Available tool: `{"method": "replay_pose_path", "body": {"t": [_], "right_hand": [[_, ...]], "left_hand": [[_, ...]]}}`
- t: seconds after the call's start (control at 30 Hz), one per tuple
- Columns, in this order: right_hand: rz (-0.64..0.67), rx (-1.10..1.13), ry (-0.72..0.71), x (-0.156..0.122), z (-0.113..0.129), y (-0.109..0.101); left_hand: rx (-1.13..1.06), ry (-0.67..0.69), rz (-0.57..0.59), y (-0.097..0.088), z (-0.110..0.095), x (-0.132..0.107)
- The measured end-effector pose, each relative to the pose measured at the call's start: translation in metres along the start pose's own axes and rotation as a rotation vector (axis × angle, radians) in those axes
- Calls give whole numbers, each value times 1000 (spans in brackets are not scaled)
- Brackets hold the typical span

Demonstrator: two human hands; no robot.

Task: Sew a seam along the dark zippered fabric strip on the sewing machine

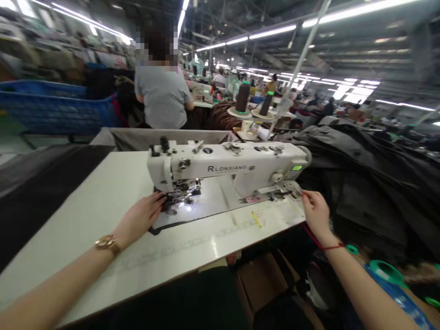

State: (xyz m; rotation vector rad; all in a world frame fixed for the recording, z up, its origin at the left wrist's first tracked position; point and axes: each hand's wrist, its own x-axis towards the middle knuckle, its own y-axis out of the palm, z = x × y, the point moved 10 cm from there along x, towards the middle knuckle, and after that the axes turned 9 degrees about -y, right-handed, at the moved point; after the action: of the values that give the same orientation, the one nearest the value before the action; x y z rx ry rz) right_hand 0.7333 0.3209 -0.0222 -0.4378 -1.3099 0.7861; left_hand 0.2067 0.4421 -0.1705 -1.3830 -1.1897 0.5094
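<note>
A white sewing machine [237,167] stands on a white table [103,206]. My left hand [144,216] lies flat, fingers together, on a small dark fabric piece [161,224] beside the presser foot [184,198], under the machine's lamp. A gold watch sits on that wrist. My right hand [315,211] reaches the table's right end, fingertips pinched at small items [294,192] near the machine's base; a red string circles the wrist. Whether it grips anything is unclear.
A heap of black fabric [371,183] lies to the right. Dark cloth [41,183] covers the table's left end. Thread cones [242,97] stand behind the machine. A person in a grey shirt [164,96] sits ahead, beside blue crates [51,107]. A yellow pencil [256,219] lies on the table.
</note>
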Motion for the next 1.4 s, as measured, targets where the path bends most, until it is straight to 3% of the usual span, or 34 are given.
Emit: {"method": "replay_pose_path", "body": {"t": [0.07,0.13,0.2,0.27,0.37,0.43,0.6,0.87,1.0,1.2,1.4], "right_hand": [[5,-29,22,5,-15,14],[131,-19,0,-2,-15,48],[265,19,-87,-21,5,80],[319,66,-198,-44,35,99],[322,107,-315,-69,77,109],[318,99,-332,-74,90,113],[384,-7,-379,-64,96,123],[539,-318,-485,-35,113,165],[573,-452,-504,-24,128,172],[589,-284,-357,-28,178,174],[769,-8,-127,-41,269,213]], "left_hand": [[23,-42,14,-1,1,2],[40,-80,27,-1,5,3],[47,-102,35,-1,8,4],[40,-106,38,-1,8,3],[11,-87,33,-1,5,2],[-13,-67,29,1,5,3],[-12,-54,26,7,7,5],[-28,-101,35,2,6,4],[-35,-111,36,0,6,4],[-62,-113,45,-1,6,6],[-67,-118,62,1,7,7]]}}
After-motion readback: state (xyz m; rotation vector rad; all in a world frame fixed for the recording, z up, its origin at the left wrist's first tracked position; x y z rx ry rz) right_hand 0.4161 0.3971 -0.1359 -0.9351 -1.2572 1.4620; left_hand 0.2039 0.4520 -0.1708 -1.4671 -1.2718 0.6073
